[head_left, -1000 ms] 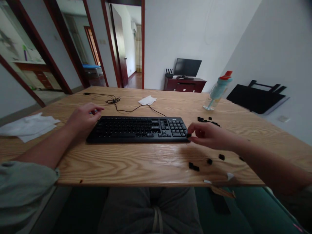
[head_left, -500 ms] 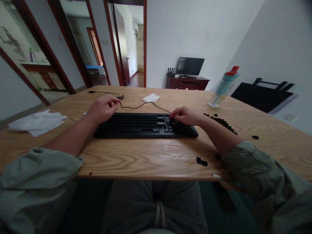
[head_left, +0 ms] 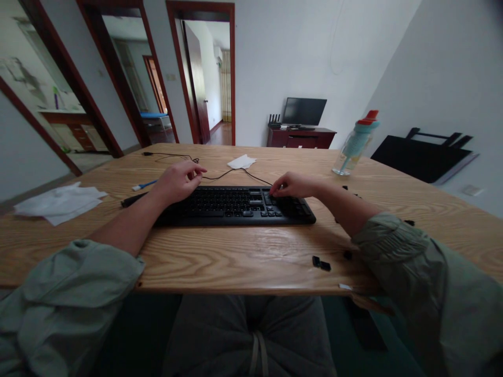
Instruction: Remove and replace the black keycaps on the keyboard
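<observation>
Across the middle of the wooden table lies the black keyboard, its long near edge towards me and its number pad on the right. Over its left part hangs my left hand, fingers half curled, the thumb close to them with a small gap at the tips. From behind that wrist a slim blue-and-white thing sticks out to the left, and a dark bar shows just nearer; I cannot tell whether my fingers have hold of either.

My right hand reaches in from the right and bends down to the far left corner of the number pad, thumb and fingertips drawn nearly together at the keys. Whether they pinch anything is too small and dark to make out.

A thin black cable runs from the far edge of the keyboard, passing by a white paper on the far side. White tissues lie at the left. On the right stands a clear bottle with a red top, well apart from my hand, and two small black pieces lie touching near the table's near edge.
</observation>
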Tool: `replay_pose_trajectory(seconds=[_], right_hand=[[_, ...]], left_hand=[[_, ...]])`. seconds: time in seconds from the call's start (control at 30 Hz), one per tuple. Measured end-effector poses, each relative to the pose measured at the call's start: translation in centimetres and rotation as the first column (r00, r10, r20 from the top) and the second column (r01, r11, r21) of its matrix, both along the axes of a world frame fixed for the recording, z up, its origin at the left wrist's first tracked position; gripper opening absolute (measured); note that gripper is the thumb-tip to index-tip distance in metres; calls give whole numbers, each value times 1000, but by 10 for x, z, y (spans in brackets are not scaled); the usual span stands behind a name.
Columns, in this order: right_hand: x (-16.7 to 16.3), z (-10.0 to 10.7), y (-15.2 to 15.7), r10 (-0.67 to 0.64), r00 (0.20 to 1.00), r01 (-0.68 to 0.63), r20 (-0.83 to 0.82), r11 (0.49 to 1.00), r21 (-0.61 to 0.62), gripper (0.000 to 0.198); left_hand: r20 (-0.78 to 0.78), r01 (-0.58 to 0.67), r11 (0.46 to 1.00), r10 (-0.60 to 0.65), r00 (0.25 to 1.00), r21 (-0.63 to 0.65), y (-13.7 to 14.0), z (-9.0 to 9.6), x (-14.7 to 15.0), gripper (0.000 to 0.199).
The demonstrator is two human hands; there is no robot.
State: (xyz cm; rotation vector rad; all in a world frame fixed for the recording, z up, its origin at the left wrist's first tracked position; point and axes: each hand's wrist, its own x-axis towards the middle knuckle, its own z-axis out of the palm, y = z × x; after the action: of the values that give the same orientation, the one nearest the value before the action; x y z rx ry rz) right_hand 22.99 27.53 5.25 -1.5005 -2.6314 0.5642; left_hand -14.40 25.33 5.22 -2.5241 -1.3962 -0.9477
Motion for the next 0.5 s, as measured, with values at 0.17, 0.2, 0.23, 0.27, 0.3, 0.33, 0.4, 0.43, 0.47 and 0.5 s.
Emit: replay_pose_trajectory(seconds=[0.17,0.2,0.23,0.27,0.3,0.33,0.4,0.43,0.47,0.5], right_hand=[[-3,7,11,-2,998,5,60,999,-44,30],[-3,8,13,-8,997,11,71,999,-46,32],[-3,9,14,-6,997,10,83,999,-53,34],[-3,11,15,2,996,5,95,998,-67,36],[-2,12,16,13,994,-4,106,996,-85,38],[-2,13,16,24,993,-12,113,995,-103,40],[-3,14,16,30,993,-15,118,992,-125,41],[-3,14,16,26,993,-12,116,992,-124,42],[-4,14,16,22,994,-9,110,993,-120,42],[-4,14,15,19,995,-7,101,993,-114,42]], left_hand=[[0,-9,1000,9,1000,9,2,-1,-9,33],[-1,-12,1000,12,1000,13,2,-1,-10,32],[-3,-14,1000,14,1000,16,2,-1,-11,31],[-3,-16,1000,16,1000,19,3,-1,-12,30],[-3,-18,1000,18,1000,21,3,-1,-12,29],[-2,-17,1000,17,1000,23,3,-1,-12,28],[1,-15,1000,15,1000,25,2,-1,-12,27],[3,-15,1000,15,1000,24,2,0,-11,27],[6,-14,1000,14,1000,22,2,0,-11,26],[9,-14,1000,14,1000,20,2,0,-11,26]])
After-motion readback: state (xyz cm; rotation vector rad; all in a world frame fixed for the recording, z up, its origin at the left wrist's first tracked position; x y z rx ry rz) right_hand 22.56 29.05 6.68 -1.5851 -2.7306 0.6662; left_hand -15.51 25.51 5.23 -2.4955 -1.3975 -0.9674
